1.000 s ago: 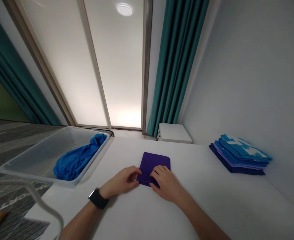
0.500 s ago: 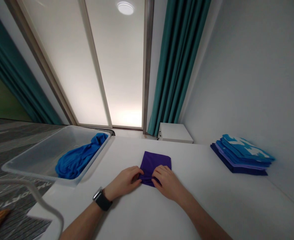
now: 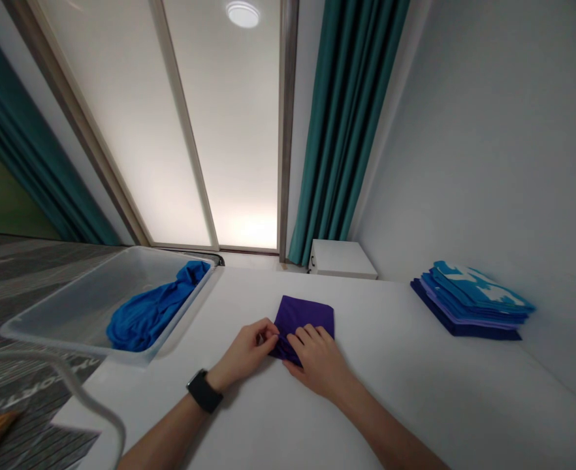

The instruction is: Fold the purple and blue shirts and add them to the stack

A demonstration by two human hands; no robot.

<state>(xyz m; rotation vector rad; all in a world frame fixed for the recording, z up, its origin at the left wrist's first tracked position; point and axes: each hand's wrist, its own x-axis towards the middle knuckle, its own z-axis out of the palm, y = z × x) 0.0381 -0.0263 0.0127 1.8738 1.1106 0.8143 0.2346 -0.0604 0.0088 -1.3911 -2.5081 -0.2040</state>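
Note:
A folded purple cloth (image 3: pixel 307 313) lies on the white table in front of me. My left hand (image 3: pixel 249 349) pinches its near left corner between thumb and fingers. On the near right part of the cloth rests my right hand (image 3: pixel 320 362), its fingers bent over the top and its thumb at the near edge. That near edge looks bunched and slightly lifted between the two hands. A black watch (image 3: pixel 204 390) is on my left wrist.
To the left, a translucent plastic bin (image 3: pixel 63 313) holds a crumpled blue cloth (image 3: pixel 155 310). A stack of folded blue and purple cloths (image 3: pixel 474 301) sits at the right by the wall. Beyond the table stands a white cabinet (image 3: pixel 341 258). A grey curved tube (image 3: pixel 82 391) crosses the lower left.
My right hand has shifted slightly left along the near edge of the purple cloth, closer to my left hand. The near edge is now more gathered.

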